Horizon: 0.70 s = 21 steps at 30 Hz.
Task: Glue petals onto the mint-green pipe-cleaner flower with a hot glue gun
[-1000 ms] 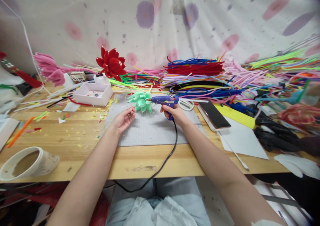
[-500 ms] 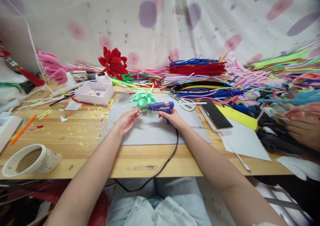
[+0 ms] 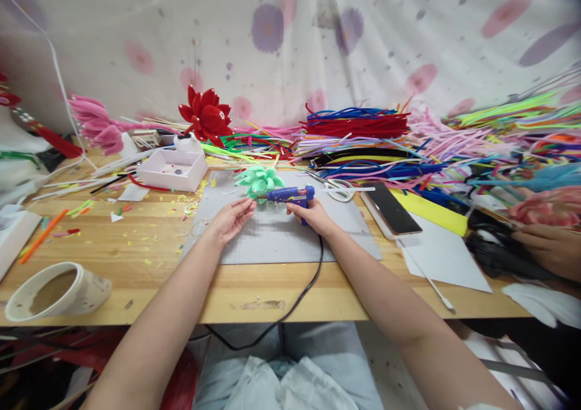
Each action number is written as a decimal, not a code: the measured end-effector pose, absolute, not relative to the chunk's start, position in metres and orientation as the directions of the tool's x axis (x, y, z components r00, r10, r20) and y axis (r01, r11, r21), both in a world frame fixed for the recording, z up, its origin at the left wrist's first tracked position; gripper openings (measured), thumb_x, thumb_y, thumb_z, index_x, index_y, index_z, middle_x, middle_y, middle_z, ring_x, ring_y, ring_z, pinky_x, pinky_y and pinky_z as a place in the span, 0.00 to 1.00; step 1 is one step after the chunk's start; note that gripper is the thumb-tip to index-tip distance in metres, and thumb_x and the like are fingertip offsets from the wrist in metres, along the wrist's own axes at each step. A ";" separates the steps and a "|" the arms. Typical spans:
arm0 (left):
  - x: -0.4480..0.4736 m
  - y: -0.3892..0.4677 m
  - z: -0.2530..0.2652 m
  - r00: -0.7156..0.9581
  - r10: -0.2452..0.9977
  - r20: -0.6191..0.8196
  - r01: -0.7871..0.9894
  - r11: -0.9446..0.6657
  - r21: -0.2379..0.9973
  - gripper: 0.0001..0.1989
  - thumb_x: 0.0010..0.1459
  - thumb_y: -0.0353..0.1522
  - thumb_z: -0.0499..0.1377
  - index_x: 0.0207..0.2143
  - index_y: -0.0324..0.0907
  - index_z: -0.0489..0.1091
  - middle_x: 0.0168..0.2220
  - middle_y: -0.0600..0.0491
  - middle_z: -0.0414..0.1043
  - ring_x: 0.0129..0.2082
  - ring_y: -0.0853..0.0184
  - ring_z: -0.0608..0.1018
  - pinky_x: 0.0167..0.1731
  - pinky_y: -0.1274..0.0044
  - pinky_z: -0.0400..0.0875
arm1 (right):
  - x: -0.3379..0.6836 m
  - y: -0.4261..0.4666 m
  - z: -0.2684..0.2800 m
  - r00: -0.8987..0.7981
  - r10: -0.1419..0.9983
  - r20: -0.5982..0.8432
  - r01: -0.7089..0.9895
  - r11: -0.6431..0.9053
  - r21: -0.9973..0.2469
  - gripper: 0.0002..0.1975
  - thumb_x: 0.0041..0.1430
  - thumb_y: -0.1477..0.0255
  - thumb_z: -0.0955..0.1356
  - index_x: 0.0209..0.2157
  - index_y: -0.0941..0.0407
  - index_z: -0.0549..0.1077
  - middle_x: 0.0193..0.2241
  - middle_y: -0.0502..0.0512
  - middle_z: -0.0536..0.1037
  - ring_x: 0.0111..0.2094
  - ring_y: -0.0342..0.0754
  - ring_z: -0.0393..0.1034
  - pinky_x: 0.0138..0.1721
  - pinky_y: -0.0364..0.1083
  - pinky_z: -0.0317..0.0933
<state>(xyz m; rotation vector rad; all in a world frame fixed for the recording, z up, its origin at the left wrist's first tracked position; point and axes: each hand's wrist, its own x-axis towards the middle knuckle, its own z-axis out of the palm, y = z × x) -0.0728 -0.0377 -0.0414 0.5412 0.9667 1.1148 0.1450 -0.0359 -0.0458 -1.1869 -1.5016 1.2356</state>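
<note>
My right hand (image 3: 309, 214) is wrapped round the handle of a blue glue gun (image 3: 288, 194), whose nozzle points left. A long white glue stick (image 3: 347, 189) sticks out of its back end, and a black cord (image 3: 303, 298) runs down from the grip. At the nozzle, the fingertips of my left hand (image 3: 236, 218) are pinched together; whatever they hold is too small to make out. Just behind the nozzle lies a mint-green flower (image 3: 259, 180) with many petals, on a grey cutting mat (image 3: 272, 244).
White-handled scissors (image 3: 340, 191) and a phone (image 3: 394, 209) lie to the right. A white box (image 3: 172, 171), a red flower (image 3: 206, 113) and bundled pipe cleaners (image 3: 358, 124) line the back. A cup of brown liquid (image 3: 59, 292) stands front left. Another person's hand (image 3: 551, 246) is at far right.
My hands and the glue gun have barely moved. At far right, the other person's hand and the pink piece near it have shifted slightly.
</note>
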 end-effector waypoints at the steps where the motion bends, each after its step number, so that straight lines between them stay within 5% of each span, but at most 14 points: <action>1: -0.073 -0.038 -0.041 0.121 0.921 -0.372 -0.500 0.380 0.778 0.06 0.53 0.22 0.56 0.30 0.34 0.72 0.27 0.51 0.74 0.24 0.77 0.76 0.24 0.89 0.71 | 0.145 -0.036 -0.046 -0.201 0.979 0.034 0.160 0.067 -0.985 0.18 0.41 0.55 0.69 0.21 0.57 0.69 0.12 0.44 0.62 0.15 0.38 0.54 0.19 0.42 0.50; 21: -0.072 -0.037 -0.042 0.125 0.924 -0.361 -0.501 0.373 0.781 0.06 0.54 0.22 0.55 0.29 0.33 0.72 0.25 0.52 0.72 0.23 0.77 0.75 0.25 0.88 0.72 | 0.142 -0.036 -0.045 -0.172 0.984 0.046 0.210 0.083 -0.974 0.18 0.41 0.55 0.68 0.20 0.58 0.69 0.11 0.44 0.61 0.15 0.38 0.54 0.20 0.42 0.50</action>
